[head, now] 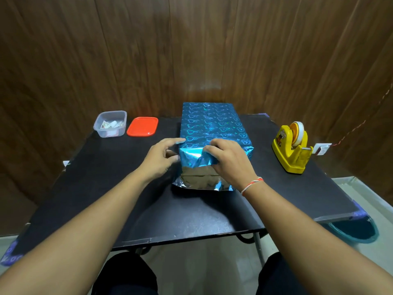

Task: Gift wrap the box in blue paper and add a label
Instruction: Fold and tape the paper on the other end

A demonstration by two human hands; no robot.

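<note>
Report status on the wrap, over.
Right hand pressing the top flap down on the box near end. Left hand at its left side. End untaped; tape dispenser clear, right.

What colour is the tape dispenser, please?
Yellow; the tape dispenser shows clearly in the head view.

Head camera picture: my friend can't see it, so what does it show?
Two bare hands fold shiny blue paper over the near end of a box on a black table; the right hand pinches the paper, the left hand steadies the side. A yellow tape dispenser sits right; a clear tub and red lid sit left.
</note>
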